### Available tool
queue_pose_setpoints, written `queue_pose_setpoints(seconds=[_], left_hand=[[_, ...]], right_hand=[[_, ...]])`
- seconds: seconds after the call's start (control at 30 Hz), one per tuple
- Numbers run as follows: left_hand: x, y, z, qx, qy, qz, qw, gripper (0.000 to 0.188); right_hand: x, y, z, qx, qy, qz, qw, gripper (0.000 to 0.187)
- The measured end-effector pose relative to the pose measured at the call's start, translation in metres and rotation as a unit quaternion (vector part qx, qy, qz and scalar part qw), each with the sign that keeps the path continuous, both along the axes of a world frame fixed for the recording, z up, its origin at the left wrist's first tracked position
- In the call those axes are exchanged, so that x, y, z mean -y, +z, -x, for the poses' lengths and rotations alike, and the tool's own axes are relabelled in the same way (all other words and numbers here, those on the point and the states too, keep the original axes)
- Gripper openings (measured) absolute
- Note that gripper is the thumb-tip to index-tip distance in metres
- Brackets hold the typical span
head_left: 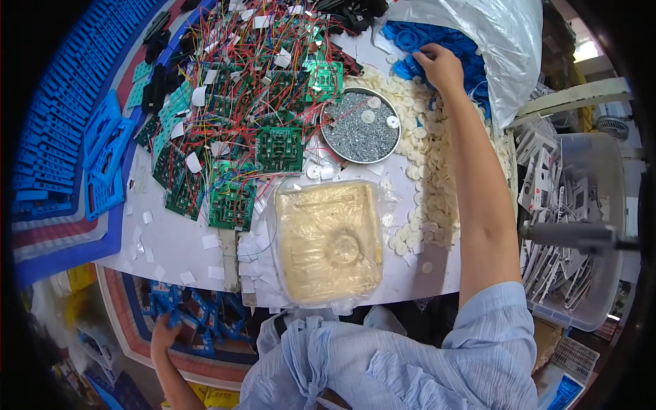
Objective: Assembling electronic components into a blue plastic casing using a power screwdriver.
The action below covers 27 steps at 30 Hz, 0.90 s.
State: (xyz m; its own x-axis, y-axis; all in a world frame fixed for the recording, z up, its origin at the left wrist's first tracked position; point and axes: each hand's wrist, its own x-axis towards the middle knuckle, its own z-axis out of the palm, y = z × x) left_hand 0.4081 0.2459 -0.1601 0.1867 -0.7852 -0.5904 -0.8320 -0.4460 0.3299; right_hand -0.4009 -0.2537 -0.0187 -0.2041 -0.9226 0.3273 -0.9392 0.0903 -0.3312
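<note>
My right hand (443, 67) is stretched to the far right, its fingers pinched together at a pile of blue plastic rings (408, 35). A bit of blue shows at the fingertips, and it looks like one of these rings. Low at the left, my left hand (165, 335) reaches into a striped basket (130, 324) below the table edge. Its fingers are closed around one of the blue plastic casings (183, 316) lying there. On the table before me lies a yellowish block-shaped fixture (328, 239) wrapped in clear plastic, with a round boss on it.
Green circuit boards (280, 149) with tangled red wires cover the back left. A round tin of small screws (362, 133) stands beside cream discs (424, 164). Stacked blue casings (51, 116) fill the left crate. A clear bin (588, 205) of white parts stands right.
</note>
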Motion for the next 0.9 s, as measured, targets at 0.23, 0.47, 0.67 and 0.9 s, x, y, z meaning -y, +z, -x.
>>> queue_pose_setpoints(seconds=[0.23,0.47,0.67,0.9], left_hand=[[0.137,0.214,0.242,-0.089,-0.176,0.093,0.976,0.036],[0.191,0.186,0.355,-0.26,-0.407,0.335,0.809,0.043],[0.224,0.169,0.39,-0.29,-0.436,0.372,0.767,0.043],[0.216,0.176,0.344,-0.229,-0.385,0.371,0.813,0.04]], right_hand=[[-0.151,0.042,-0.124,0.092,0.246,0.198,0.944,0.035],[-0.34,0.019,-0.178,0.106,0.298,-0.034,0.948,0.03],[-0.343,0.014,-0.189,0.091,0.267,-0.054,0.958,0.029],[-0.334,0.02,-0.188,0.061,0.246,-0.075,0.964,0.032]])
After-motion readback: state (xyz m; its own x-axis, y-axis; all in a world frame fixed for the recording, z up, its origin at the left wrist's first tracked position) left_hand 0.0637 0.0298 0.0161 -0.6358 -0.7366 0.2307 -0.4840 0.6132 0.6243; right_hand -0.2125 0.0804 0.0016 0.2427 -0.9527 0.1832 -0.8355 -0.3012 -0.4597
